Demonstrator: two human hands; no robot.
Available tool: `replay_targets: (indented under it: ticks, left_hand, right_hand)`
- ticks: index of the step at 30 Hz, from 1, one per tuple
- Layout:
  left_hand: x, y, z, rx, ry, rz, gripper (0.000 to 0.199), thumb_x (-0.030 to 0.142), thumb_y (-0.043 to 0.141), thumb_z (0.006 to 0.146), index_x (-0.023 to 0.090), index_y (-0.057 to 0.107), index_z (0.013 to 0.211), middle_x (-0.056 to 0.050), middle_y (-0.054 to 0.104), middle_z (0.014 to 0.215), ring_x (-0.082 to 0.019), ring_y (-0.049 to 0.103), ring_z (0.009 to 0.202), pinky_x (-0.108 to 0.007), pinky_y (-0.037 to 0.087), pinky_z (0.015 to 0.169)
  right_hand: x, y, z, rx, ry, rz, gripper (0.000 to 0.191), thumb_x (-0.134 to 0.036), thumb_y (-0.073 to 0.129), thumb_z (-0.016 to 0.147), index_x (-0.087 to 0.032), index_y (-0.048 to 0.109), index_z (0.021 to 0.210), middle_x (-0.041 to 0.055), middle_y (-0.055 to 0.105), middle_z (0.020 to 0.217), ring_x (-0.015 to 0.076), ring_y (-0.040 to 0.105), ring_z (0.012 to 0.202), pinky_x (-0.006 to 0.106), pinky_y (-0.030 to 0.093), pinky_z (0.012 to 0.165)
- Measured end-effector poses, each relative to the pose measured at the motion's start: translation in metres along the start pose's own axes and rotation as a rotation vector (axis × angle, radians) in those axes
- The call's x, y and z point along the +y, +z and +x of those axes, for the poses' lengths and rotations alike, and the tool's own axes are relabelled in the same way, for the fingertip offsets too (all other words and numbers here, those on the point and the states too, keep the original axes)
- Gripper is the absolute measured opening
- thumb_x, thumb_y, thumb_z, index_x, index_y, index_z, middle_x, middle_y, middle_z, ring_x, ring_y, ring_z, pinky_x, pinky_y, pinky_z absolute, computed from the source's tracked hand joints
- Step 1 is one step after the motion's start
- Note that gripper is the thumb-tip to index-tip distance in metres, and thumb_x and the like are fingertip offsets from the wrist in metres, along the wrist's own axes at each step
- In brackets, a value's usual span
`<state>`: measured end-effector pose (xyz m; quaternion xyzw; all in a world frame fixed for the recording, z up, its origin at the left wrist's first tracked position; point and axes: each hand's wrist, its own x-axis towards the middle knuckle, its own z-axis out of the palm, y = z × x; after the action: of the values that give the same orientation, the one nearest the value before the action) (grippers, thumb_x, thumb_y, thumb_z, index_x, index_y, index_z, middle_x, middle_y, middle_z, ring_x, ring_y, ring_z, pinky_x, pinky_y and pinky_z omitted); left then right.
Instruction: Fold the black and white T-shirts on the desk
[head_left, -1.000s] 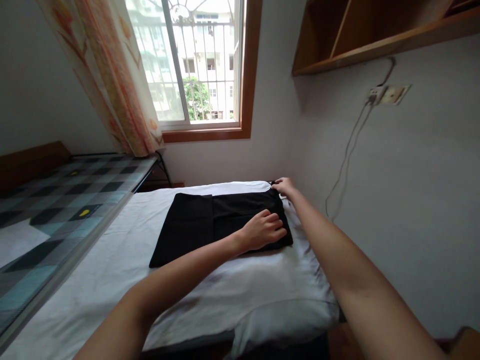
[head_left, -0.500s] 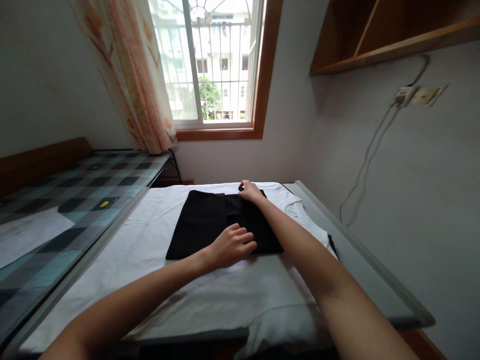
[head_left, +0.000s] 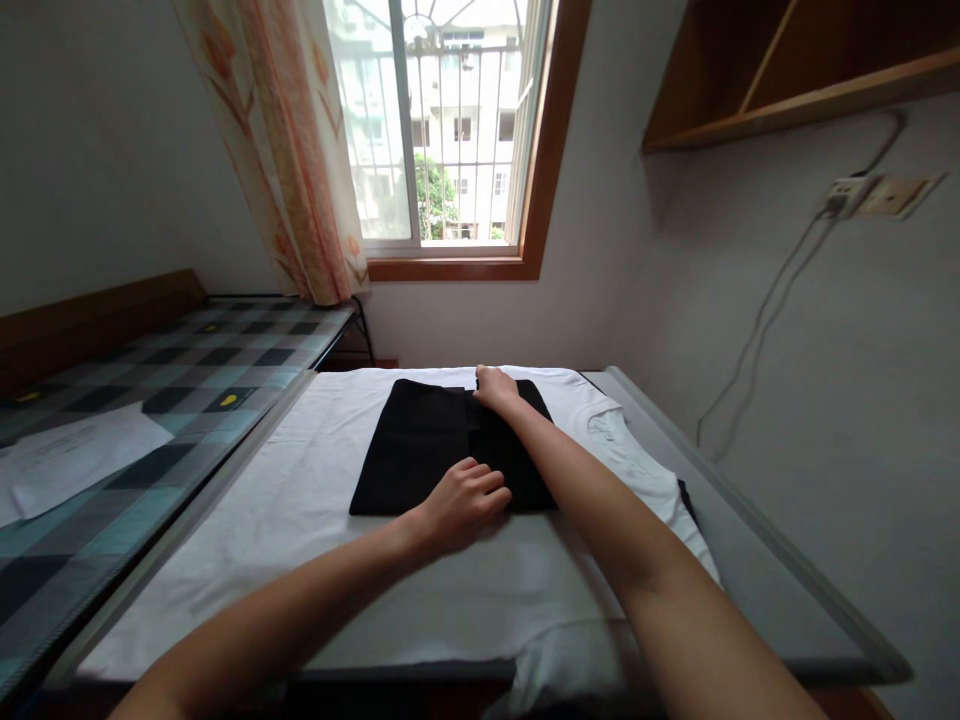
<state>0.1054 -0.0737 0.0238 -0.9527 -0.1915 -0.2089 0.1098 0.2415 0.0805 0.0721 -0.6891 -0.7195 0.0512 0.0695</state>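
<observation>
A folded black cloth [head_left: 412, 445] lies on a white T-shirt [head_left: 300, 480] that is spread over a grey-edged table. At the cloth's far edge, my right hand [head_left: 495, 385] is closed with its fingers pinching the black fabric. My left hand [head_left: 466, 500] rests over the near edge of the cloth, fingers curled down onto it; its fingertips are partly hidden. A layered fold runs across the cloth between both hands.
The table [head_left: 795, 590] has a raised rim on the right, near the wall. To the left, a bed with a checked cover [head_left: 247, 385] holds papers [head_left: 90, 460]. A shelf [head_left: 802, 100] and a socket with a cable [head_left: 847, 195] are on the right wall.
The view has shifted slightly, so most things appear further right. My right hand's fingers have closed onto the far edge of the black cloth. My left hand stays near its near edge.
</observation>
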Motion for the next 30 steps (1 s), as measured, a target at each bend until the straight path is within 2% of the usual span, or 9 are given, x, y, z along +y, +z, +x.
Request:
replay_targets:
  ticks: [4, 7, 12, 18, 21, 25, 27, 30]
  left_hand:
    - [0.001, 0.0, -0.006, 0.002, -0.073, -0.016, 0.011, 0.025, 0.051, 0.092, 0.019, 0.058, 0.085, -0.002, 0.06, 0.082, -0.016, 0.053, 0.071, -0.033, 0.037, 0.067]
    - [0.0, -0.002, -0.007, 0.021, -0.049, -0.018, 0.014, 0.027, 0.049, 0.093, 0.019, 0.058, 0.086, -0.004, 0.06, 0.083, -0.017, 0.053, 0.073, -0.034, 0.037, 0.068]
    - [-0.002, 0.001, -0.009, 0.054, -0.06, -0.006, 0.013, 0.025, 0.049, 0.093, 0.019, 0.058, 0.085, -0.003, 0.059, 0.081, -0.017, 0.051, 0.072, -0.034, 0.036, 0.067]
    - [0.0, 0.006, -0.01, 0.03, -0.052, 0.012, 0.011, 0.025, 0.051, 0.091, 0.02, 0.058, 0.084, -0.001, 0.059, 0.08, -0.016, 0.051, 0.07, -0.034, 0.036, 0.066]
    - [0.0, 0.004, -0.01, 0.034, -0.041, 0.017, 0.012, 0.026, 0.051, 0.091, 0.02, 0.057, 0.084, -0.002, 0.059, 0.08, -0.016, 0.051, 0.07, -0.033, 0.036, 0.066]
    - [0.0, 0.003, -0.01, 0.038, -0.036, 0.019, 0.014, 0.028, 0.051, 0.092, 0.019, 0.057, 0.083, -0.003, 0.059, 0.081, -0.017, 0.052, 0.072, -0.033, 0.036, 0.067]
    - [0.001, 0.003, -0.01, 0.046, -0.027, 0.012, 0.015, 0.028, 0.051, 0.093, 0.019, 0.057, 0.083, -0.003, 0.059, 0.08, -0.017, 0.052, 0.072, -0.033, 0.036, 0.067]
    - [0.001, 0.003, -0.01, 0.063, -0.01, -0.002, 0.014, 0.028, 0.051, 0.092, 0.02, 0.058, 0.085, -0.003, 0.059, 0.08, -0.017, 0.052, 0.071, -0.033, 0.037, 0.066]
  right_hand:
    - [-0.001, 0.015, -0.003, -0.032, -0.002, -0.006, 0.032, -0.021, 0.06, 0.084, -0.018, 0.061, 0.116, 0.0145, 0.067, 0.116, 0.0256, 0.064, 0.107, 0.032, 0.049, 0.083]
    - [-0.001, 0.011, -0.002, -0.006, 0.002, -0.009, 0.034, -0.02, 0.057, 0.085, -0.018, 0.058, 0.12, 0.0151, 0.066, 0.118, 0.0264, 0.063, 0.107, 0.033, 0.049, 0.082]
    - [-0.006, 0.005, 0.001, 0.106, -0.048, 0.009, 0.036, -0.019, 0.053, 0.087, -0.017, 0.055, 0.123, 0.0157, 0.065, 0.118, 0.0263, 0.063, 0.107, 0.034, 0.047, 0.084]
    - [-0.004, 0.03, -0.001, 0.005, -0.062, 0.07, 0.033, -0.021, 0.057, 0.086, -0.017, 0.061, 0.118, 0.0152, 0.067, 0.115, 0.0252, 0.064, 0.105, 0.033, 0.048, 0.083]
    - [0.001, 0.03, -0.001, -0.001, -0.088, 0.109, 0.039, -0.027, 0.057, 0.088, -0.017, 0.058, 0.126, 0.0139, 0.068, 0.115, 0.0237, 0.063, 0.106, 0.031, 0.047, 0.085]
    - [0.02, 0.014, -0.004, -0.027, -0.192, 0.28, 0.041, -0.037, 0.057, 0.091, -0.018, 0.06, 0.127, 0.0089, 0.072, 0.105, 0.0184, 0.066, 0.096, 0.026, 0.048, 0.084]
    - [0.038, 0.006, -0.009, -0.005, -0.23, 0.417, 0.033, -0.033, 0.056, 0.092, -0.017, 0.065, 0.119, 0.0082, 0.073, 0.101, 0.0173, 0.067, 0.091, 0.027, 0.049, 0.083]
    - [0.069, -0.003, -0.024, 0.086, -0.211, 0.536, 0.027, -0.026, 0.054, 0.09, -0.015, 0.068, 0.111, 0.0101, 0.072, 0.103, 0.0174, 0.067, 0.09, 0.03, 0.051, 0.084]
